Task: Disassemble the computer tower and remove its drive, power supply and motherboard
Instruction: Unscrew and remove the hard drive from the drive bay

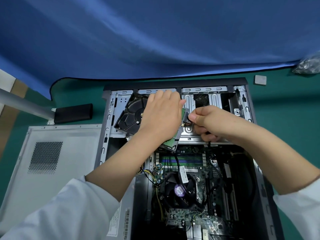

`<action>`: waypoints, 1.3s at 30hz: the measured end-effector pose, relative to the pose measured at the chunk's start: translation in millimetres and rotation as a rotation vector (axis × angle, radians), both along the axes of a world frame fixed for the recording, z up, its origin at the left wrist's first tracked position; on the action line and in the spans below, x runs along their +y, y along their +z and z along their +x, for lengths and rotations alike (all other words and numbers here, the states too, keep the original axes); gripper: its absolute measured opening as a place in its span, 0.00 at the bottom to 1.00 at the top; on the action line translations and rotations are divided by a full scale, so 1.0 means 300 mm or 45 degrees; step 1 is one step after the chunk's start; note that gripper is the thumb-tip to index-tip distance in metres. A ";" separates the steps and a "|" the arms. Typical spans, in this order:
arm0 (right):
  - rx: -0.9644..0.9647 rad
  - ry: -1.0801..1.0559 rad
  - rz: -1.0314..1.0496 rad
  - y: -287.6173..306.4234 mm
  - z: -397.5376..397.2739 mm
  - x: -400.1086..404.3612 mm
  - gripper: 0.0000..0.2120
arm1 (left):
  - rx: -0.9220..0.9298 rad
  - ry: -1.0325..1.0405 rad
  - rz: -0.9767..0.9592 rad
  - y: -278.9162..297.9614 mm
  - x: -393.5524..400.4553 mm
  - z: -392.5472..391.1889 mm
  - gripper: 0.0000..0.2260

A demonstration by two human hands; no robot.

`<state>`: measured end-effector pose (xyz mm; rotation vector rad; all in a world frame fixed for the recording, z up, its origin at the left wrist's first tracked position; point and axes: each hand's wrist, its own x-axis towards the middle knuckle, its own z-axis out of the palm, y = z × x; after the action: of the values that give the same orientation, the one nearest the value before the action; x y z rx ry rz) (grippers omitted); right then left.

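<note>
The computer tower (242,94) lies open on its side on the green mat. A black hard drive (131,113) sits tilted on the metal drive bay (214,103) at the top, green circuit side partly showing. My left hand (161,115) grips the drive from above. My right hand (209,122) pinches a black cable connector (187,120) at the drive's right edge. Below lie the motherboard (188,170) and its black CPU fan (180,191). The power supply is not visible.
The removed grey side panel (52,153) lies left of the case. A black block (72,113) and a metal bar (26,104) sit upper left. A small grey square (259,80) and a bag of parts (310,64) lie upper right. A blue cloth (155,40) covers the back.
</note>
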<state>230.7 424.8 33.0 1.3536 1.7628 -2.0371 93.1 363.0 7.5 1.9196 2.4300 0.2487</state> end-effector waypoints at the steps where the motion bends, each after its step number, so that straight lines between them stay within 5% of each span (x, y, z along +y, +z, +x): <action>1: -0.031 0.016 0.115 -0.006 -0.005 -0.015 0.12 | -0.003 0.002 0.003 -0.001 0.000 0.000 0.09; 5: -0.158 0.061 0.556 -0.038 -0.022 -0.072 0.13 | 0.001 -0.003 0.008 -0.006 -0.004 0.003 0.09; 10: -0.075 0.018 0.267 -0.028 -0.007 -0.014 0.14 | -0.009 -0.008 -0.018 -0.006 0.001 0.000 0.11; 16: -0.144 0.051 0.495 -0.042 -0.017 -0.053 0.14 | 0.018 -0.013 -0.006 -0.009 -0.001 -0.003 0.12; 20: -0.081 0.049 0.218 -0.008 -0.005 -0.006 0.13 | -0.007 -0.016 -0.039 -0.002 0.004 -0.005 0.11; 25: -0.080 0.131 0.826 -0.029 0.024 -0.105 0.07 | 0.003 -0.014 -0.037 0.002 0.000 0.002 0.10; 35: -0.244 0.316 1.224 -0.074 0.024 -0.106 0.19 | 0.023 -0.024 -0.049 0.001 0.001 -0.003 0.13; 39: -0.296 0.330 1.337 -0.067 0.026 -0.114 0.17 | 0.041 -0.027 -0.041 -0.004 0.001 -0.003 0.13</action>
<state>238.3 390.6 12.8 1.3234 2.8077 -0.7185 92.2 363.4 6.3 1.9497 2.4167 0.1778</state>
